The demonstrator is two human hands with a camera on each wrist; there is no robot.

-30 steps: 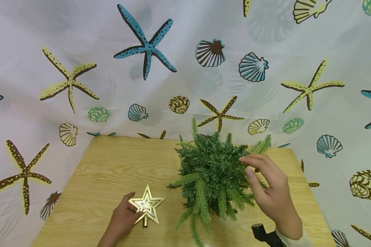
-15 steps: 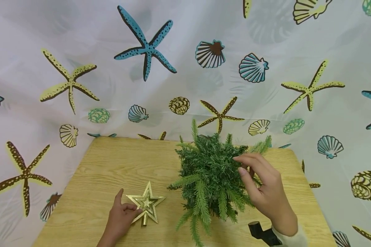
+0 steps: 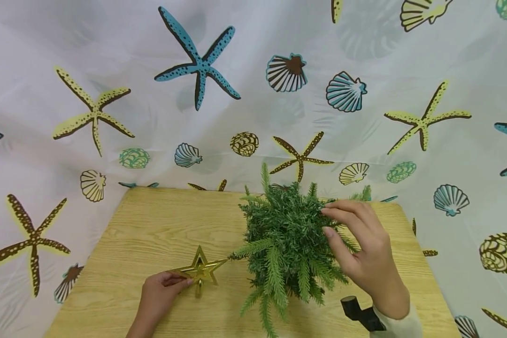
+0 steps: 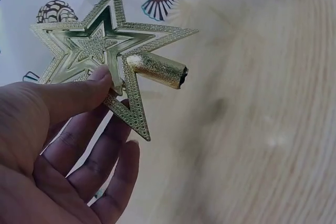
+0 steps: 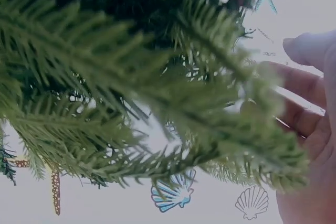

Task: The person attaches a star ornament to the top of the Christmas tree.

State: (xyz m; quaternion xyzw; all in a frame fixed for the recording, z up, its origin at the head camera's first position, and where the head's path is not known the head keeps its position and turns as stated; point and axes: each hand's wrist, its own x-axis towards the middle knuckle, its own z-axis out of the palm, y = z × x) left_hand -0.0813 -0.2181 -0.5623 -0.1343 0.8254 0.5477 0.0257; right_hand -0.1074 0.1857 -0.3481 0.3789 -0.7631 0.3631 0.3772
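A gold star topper is pinched by its left point between the thumb and fingers of my left hand. In the left wrist view the thumb lies on the face of the star, and its short hollow socket points right, off the wood. Right of it stands a bushy green artificial tree. My right hand is at the tree's right side, fingers bent and apart from the thumb, gripping nothing. Branches cover part of the right hand in the right wrist view.
The wooden table carries the tree right of its middle. Behind and beside it hangs a white cloth printed with starfish and shells. A black device is at the right wrist.
The star in my left hand has tilted and looks flatter, and the left forefinger has come down to it. My right hand has shifted slightly left and up, its thumb and fingers wider apart.
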